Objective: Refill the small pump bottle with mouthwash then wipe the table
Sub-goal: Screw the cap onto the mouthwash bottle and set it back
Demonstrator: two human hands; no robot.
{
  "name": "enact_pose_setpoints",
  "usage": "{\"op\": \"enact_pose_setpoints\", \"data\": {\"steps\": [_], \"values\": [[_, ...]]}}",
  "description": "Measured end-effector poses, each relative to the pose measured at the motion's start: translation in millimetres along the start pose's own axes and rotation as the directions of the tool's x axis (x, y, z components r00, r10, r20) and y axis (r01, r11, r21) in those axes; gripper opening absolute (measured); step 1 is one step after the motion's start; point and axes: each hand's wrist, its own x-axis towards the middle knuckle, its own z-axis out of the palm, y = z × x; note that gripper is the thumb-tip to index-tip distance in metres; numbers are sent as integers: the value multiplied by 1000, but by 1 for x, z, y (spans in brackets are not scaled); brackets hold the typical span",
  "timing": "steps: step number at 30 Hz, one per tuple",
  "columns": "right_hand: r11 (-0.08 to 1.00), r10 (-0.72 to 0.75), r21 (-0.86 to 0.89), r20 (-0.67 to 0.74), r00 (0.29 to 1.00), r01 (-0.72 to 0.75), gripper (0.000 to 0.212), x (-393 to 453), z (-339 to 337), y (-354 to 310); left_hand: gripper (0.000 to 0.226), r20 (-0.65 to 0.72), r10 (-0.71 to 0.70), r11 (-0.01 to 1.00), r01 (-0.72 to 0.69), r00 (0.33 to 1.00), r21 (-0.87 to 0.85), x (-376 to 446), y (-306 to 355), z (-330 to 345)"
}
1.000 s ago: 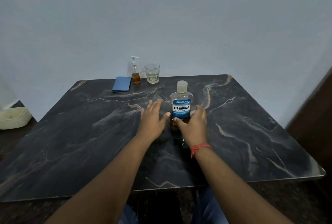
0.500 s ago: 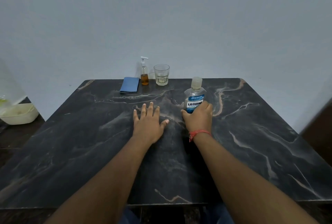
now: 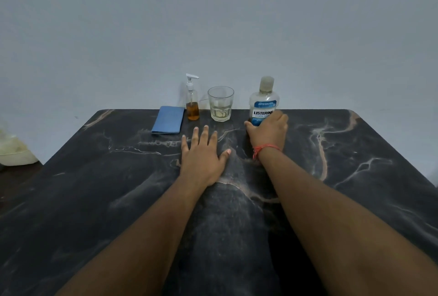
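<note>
At the far edge of the desk: the small pump bottle (image 3: 192, 101) stands upright near the wall, white pump head on, amber liquid in its lower part only.
Mouthwash bottle (image 3: 263, 102): right of the pump bottle, beyond the glass, upright; clear plastic with rounded shoulders, pale cap on, blue-and-white label. How much liquid it holds cannot be told.
Right hand (image 3: 269, 131): fingers curled round the lower front of the mouthwash bottle, closed on it; a red thread sits at the wrist.
Left hand (image 3: 201, 153): in front of the pump bottle, a little nearer the person, palm down with fingers spread, holding nothing and seemingly resting on the desk.
Glass (image 3: 221, 103): just right of the pump bottle, a faceted clear tumbler, a little pale liquid at the bottom.
Cloth (image 3: 168, 119): just left of the pump bottle, blue, folded flat into a rectangle.
Desk (image 3: 94, 189): dark, smooth, stone-like, with pale and rusty veins; no spill visible.
Progress: by my reading, nothing counts as done; both caps are on, so opening, pouring, closing and wiping all remain.
</note>
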Motion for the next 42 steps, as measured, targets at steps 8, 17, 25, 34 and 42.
{"op": "enact_pose_setpoints", "data": {"steps": [8,17,25,34,42], "values": [[1000,-16,-20,-34,999,16,76,54,53,-10,79,-61,-67,997,65,996,-36,30,-7,14],[999,31,-15,-84,996,-32,76,68,73,-18,75,-121,-47,999,46,992,-11,27,-6,15],[997,68,-23,27,997,-68,86,72,70,-17,74,-127,-53,999,54,990,1,28,-5,14],[964,-201,-135,196,960,230,79,5,11,10,73,-104,-57,998,58,993,7,24,-4,6],[873,-401,-157,311,862,463,66,-67,-30,6,73,-33,-47,996,49,998,72,-6,-17,-10]]}}
